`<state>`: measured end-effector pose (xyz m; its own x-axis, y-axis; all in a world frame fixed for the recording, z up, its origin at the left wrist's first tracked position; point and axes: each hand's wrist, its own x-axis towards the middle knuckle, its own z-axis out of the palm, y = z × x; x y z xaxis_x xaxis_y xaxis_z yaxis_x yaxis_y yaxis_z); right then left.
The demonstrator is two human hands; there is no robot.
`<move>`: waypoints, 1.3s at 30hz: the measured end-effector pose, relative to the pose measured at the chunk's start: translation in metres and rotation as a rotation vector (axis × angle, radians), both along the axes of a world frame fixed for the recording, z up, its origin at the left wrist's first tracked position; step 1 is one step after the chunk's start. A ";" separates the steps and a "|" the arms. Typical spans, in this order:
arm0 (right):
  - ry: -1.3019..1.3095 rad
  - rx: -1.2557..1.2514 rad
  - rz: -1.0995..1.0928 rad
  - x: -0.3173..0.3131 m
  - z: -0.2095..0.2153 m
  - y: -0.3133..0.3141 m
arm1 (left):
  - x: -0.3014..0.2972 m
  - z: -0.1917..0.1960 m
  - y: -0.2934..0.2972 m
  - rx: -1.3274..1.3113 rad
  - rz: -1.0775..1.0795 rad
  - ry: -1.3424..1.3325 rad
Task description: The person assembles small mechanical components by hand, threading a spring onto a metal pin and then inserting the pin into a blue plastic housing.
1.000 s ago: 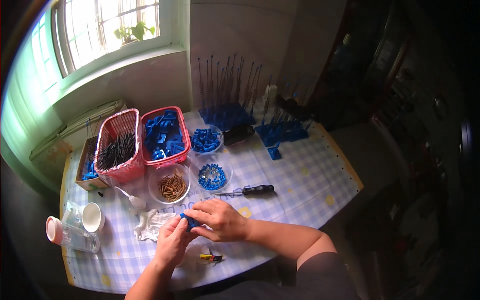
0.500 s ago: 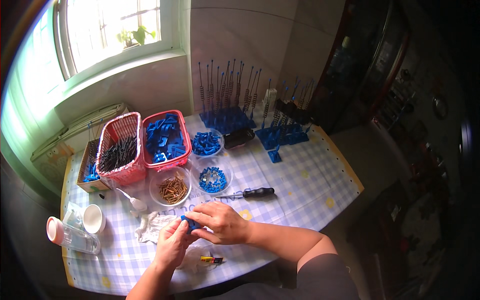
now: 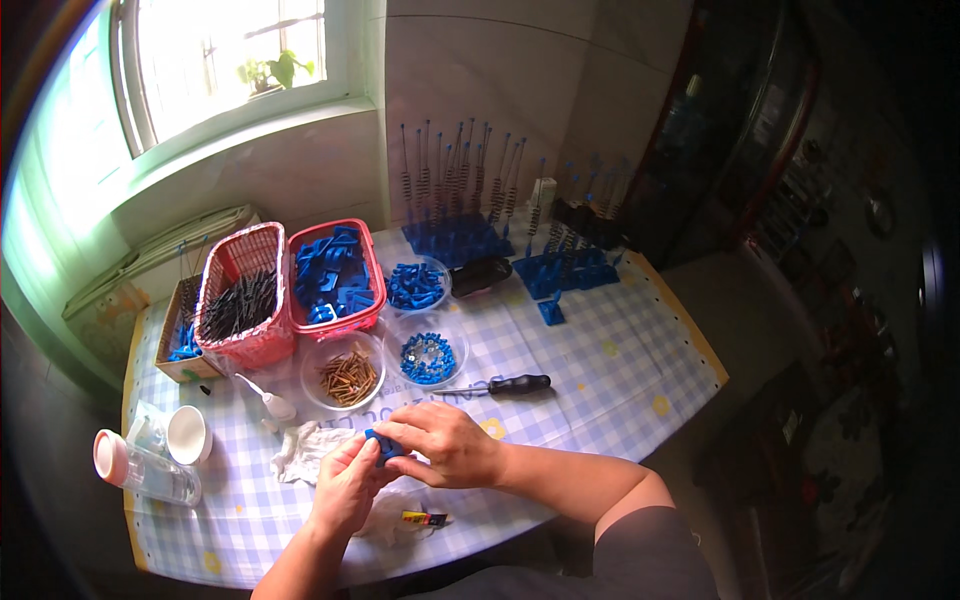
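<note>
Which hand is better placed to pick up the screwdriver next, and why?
Probably the right hand. The screwdriver lies just beyond it on that side, while the left hand sits farther away. Both hands grip the small blue part.

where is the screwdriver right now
In the head view the screwdriver lies on the table, just beyond the right hand, below the bowl of blue bits.

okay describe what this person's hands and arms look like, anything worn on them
Both hands are bare: no gloves, and no ring, watch or bracelet can be made out on the left hand or the right hand. Both forearms are uncovered up from the wrists. On the right arm a dark grey short sleeve covers the upper arm above the elbow. The left arm leaves the picture before any sleeve shows.
</note>
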<state>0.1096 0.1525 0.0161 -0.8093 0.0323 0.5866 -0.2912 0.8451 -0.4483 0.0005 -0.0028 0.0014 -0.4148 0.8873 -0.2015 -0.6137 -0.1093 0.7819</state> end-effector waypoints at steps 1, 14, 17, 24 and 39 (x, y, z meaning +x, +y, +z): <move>-0.002 0.000 -0.003 0.000 0.000 0.000 | 0.000 0.000 0.000 0.000 -0.008 0.001; 0.017 0.027 0.009 0.000 -0.001 0.002 | -0.002 -0.005 0.001 0.014 -0.036 -0.012; 0.008 0.028 0.012 0.000 0.002 0.001 | -0.001 -0.003 0.001 0.043 -0.042 -0.007; 0.022 0.035 0.010 0.000 0.005 0.000 | -0.005 -0.004 0.001 0.064 -0.074 -0.017; -0.015 0.074 0.028 0.002 0.010 0.006 | -0.006 -0.011 0.002 0.062 -0.075 -0.047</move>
<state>0.1113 0.1586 0.0264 -0.8182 -0.0337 0.5739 -0.3091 0.8676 -0.3896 -0.0059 -0.0008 -0.0097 -0.3379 0.9271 -0.1624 -0.6577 -0.1091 0.7453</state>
